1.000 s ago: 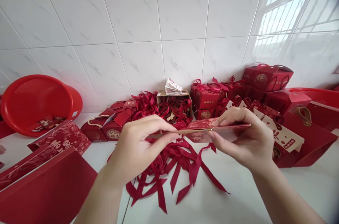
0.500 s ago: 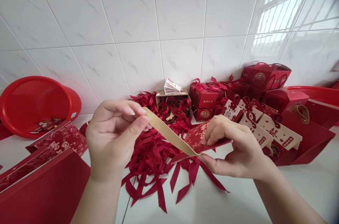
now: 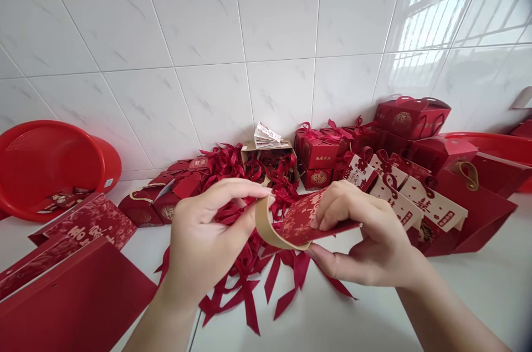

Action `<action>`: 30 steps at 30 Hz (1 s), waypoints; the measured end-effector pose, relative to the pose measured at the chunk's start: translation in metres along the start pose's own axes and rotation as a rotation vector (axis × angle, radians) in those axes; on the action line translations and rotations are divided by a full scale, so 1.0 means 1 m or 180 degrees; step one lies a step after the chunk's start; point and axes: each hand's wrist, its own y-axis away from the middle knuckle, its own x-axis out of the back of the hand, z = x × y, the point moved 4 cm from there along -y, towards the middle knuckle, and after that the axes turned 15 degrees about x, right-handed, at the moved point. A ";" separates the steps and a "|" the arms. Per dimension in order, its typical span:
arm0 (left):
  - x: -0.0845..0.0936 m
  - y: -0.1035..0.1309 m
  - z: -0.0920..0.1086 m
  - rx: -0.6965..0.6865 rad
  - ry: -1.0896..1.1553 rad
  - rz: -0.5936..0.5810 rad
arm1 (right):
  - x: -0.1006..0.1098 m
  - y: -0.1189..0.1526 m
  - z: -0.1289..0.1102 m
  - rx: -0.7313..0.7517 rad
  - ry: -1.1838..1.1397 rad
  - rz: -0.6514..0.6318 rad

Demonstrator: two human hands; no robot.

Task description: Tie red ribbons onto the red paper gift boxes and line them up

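In the middle of the head view, my right hand (image 3: pixel 357 230) is closed on a red printed gift bag (image 3: pixel 302 213), folded flat or nearly so, with its fingers on top and the thumb beneath. A tan strap (image 3: pixel 268 224) runs from the bag's edge by that thumb and curves up in a loop. My left hand (image 3: pixel 220 230) pinches the strap's free end between thumb and fingers. Beneath both hands lies a heap of dark red ribbons (image 3: pixel 249 291), partly hidden by them.
Red boxes (image 3: pixel 318 155) and upright bags with white flaps (image 3: pixel 432 202) stand at the right. A small carton (image 3: pixel 270 145) holds ribbons and a stack of cards. To the left are a tipped red basin (image 3: pixel 108 161), boxes with a rope handle (image 3: pixel 143 212) and large red bags (image 3: pixel 75 291).
My left hand has moved right, toward my right hand, bringing the strap's end closer to the bag. The strap, nearly straight before, now bends in a curve.
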 end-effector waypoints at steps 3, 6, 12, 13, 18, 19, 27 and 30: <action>-0.009 0.007 0.009 0.0356 0.0544 -0.0370 | 0.000 -0.001 0.000 -0.0037 0.0110 0.0036; -0.015 0.011 0.017 0.0437 0.0923 -0.0608 | 0.002 -0.001 -0.001 -0.0058 0.0159 0.0051; -0.021 0.014 0.021 0.0385 0.1059 -0.0834 | 0.004 -0.001 -0.002 -0.0096 0.0128 0.0094; -0.021 0.014 0.021 0.0372 0.1027 -0.0807 | 0.004 -0.001 -0.002 -0.0105 0.0114 0.0105; -0.020 0.014 0.021 0.0386 0.0913 -0.0723 | 0.006 0.000 -0.001 -0.0123 0.0114 0.0151; -0.020 0.014 0.021 0.0378 0.0906 -0.0712 | 0.006 0.000 0.000 -0.0122 0.0110 0.0149; -0.023 0.017 0.021 0.0139 0.0759 -0.0852 | 0.005 0.001 0.001 -0.0119 0.0122 0.0173; -0.022 0.018 0.021 -0.0124 0.0719 -0.1043 | 0.006 0.001 0.001 -0.0082 0.0143 0.0258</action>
